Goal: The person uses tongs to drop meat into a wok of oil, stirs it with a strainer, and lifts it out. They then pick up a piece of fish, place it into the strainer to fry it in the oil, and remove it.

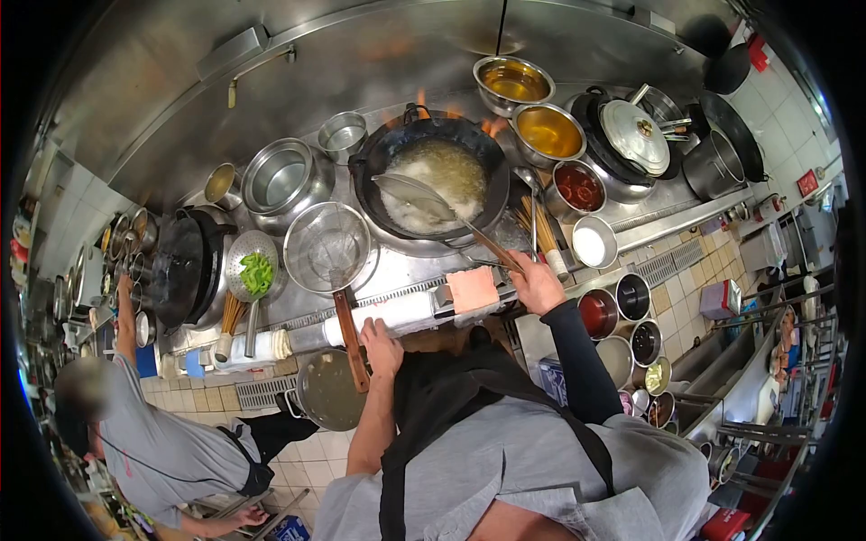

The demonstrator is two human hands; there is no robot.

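Observation:
My right hand [538,284] is closed round the wooden handle of a wide, shallow metal skimmer [417,195]. The skimmer's head tilts over pale, foaming oil [442,171] in a black wok [494,203], with flames rising behind the rim. Down at the stove's front edge, my left hand [382,347] rests with fingers apart on a white towel [397,311], beside the wooden handle of a round mesh strainer [327,245]. That strainer lies left of the wok. A pink cloth [473,288] hangs on the front rail between my hands.
A perforated ladle [253,242] holds green pepper pieces [257,273]. Bowls of yellow oil [548,132] stand behind on the right, near a pot of red sauce [579,187]. Several sauce containers [597,312] line my right side. A co-worker [180,442] stands at the left.

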